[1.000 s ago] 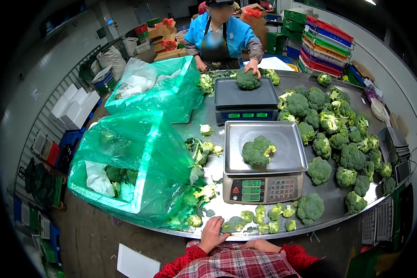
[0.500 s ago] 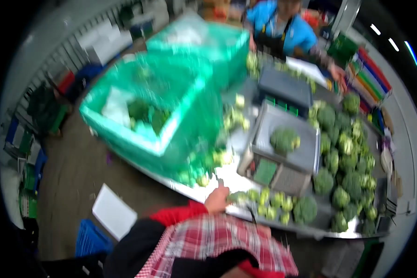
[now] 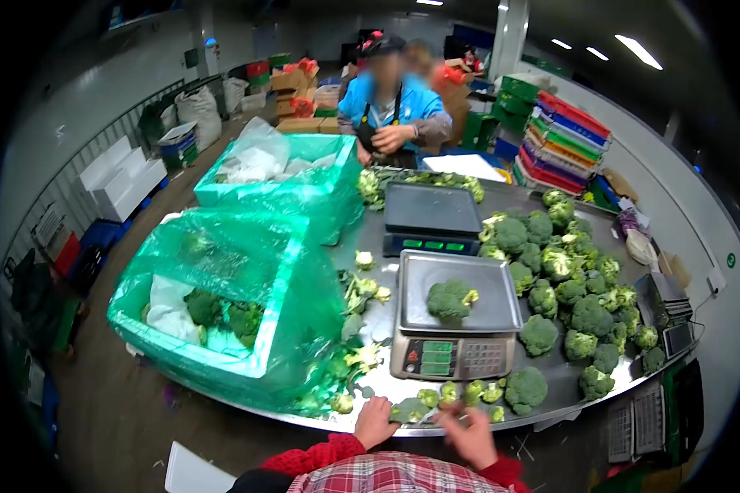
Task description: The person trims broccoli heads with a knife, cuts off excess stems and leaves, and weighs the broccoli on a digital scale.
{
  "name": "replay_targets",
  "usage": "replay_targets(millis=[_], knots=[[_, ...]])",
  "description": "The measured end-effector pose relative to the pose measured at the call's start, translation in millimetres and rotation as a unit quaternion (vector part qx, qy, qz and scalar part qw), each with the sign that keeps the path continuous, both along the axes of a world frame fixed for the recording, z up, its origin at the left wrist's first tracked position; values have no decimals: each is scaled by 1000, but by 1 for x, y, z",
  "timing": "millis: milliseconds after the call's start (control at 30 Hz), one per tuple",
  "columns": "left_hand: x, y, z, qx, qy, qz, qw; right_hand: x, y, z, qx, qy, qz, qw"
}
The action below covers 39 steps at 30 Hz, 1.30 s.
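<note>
My left hand (image 3: 376, 421) rests on the near edge of the metal table, its fingers stretched forward and nothing visible in them. Beside its thumb lies a small piece of broccoli (image 3: 408, 410). My right hand (image 3: 472, 437) is a little to the right, over the same edge, with bent fingers close together. A thin pale thing shows at its fingertips, too blurred to name. Cut broccoli stems (image 3: 473, 393) lie in a row just beyond both hands. Farther in, a broccoli head (image 3: 450, 301) sits on the tray of a digital scale (image 3: 436, 359).
Green-lined crates (image 3: 123, 308) stand on the left, the nearer holding broccoli. A second scale (image 3: 432, 209) is behind the first. Many broccoli heads (image 3: 590, 315) are heaped at right. Across the table stands a person in blue (image 3: 436, 107); stacked colored crates (image 3: 563, 140) are at back right.
The view has levelled and steadied. My left hand has drawn back to the table edge, and my right hand has come into clear sight. The broccoli on the scale stays in place.
</note>
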<state>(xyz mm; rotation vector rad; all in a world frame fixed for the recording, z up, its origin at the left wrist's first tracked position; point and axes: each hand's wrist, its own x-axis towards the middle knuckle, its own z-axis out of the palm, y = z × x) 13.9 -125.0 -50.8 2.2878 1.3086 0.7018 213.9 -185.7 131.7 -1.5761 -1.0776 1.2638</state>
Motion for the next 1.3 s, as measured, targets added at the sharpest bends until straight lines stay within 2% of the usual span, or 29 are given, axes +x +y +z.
replay_targets(millis=[33, 67, 100, 167, 200, 233, 267, 300, 333, 367, 400, 433, 467, 500, 567, 600, 700, 833, 1000, 1067, 1100, 1167, 1233, 1300], knots=[[1, -1, -1, 9, -8, 2, 1000, 4, 13, 27, 120, -10, -19, 993], [2, 1, -3, 15, -13, 2, 1000, 7, 26, 56, 169, 22, -56, 984], [2, 4, -6, 19, -14, 3, 1000, 5, 45, 93, 284, 43, -58, 956], [3, -1, -7, -6, 40, 30, 999, -2, 77, 130, 415, 91, -86, 901], [2, -32, -23, -55, 57, 43, 996, -11, 87, 112, 335, 116, 5, 935], [-2, -62, -34, -88, 60, 54, 993, -24, 95, 91, 248, 69, 98, 961], [-1, -55, -42, -80, 54, 56, 994, -42, 96, 64, 160, -56, 208, 963], [5, -5, -40, -29, 35, 49, 998, -56, 94, 33, 103, -131, 272, 948], [5, 3, -7, -184, -12, 63, 981, -61, 86, 7, 58, -119, 282, 950], [6, -2, 10, -86, -121, 101, 984, -58, 76, -17, 32, -14, 250, 968], [4, 3, 18, -59, -96, 38, 993, -50, 68, -33, 12, 103, 187, 977], [6, 3, -36, -23, -38, 57, 997, -35, 64, -55, -67, 169, 145, 973], [7, -3, -8, 6, -43, 87, 995, -25, 63, -52, -79, 178, 116, 974], [8, -3, -15, 35, -24, 92, 995, -14, 65, -49, -78, 161, 130, 975], [9, -4, -5, 39, -10, 98, 994, 12, 74, -78, 0, -24, 230, 973], [9, -3, 0, 38, -6, 100, 994, 21, 77, -88, 33, -74, 253, 964], [11, -5, 3, 37, 2, 109, 993, 34, 75, -109, 16, -108, 221, 969], [10, -4, 4, 33, 16, 89, 995, 32, 59, -146, 42, -46, 164, 985], [10, -4, -2, 38, 40, 83, 995, 31, 52, -149, 94, -138, 157, 973], [8, -5, -6, -1, 59, 68, 996, 30, 55, -142, 41, -131, 161, 977], [10, -4, -5, 27, 54, 60, 996, 29, 56, -145, 49, -145, 158, 976], [12, -4, -1, -10, 45, 31, 998, 24, 55, -145, 68, -163, 136, 975], [19, -2, -2, -23, 47, 13, 999, 20, 55, -141, 61, -114, 99, 987], [17, 9, 12, -8, 57, -43, 997, 20, 54, -131, -33, -54, 30, 998]])
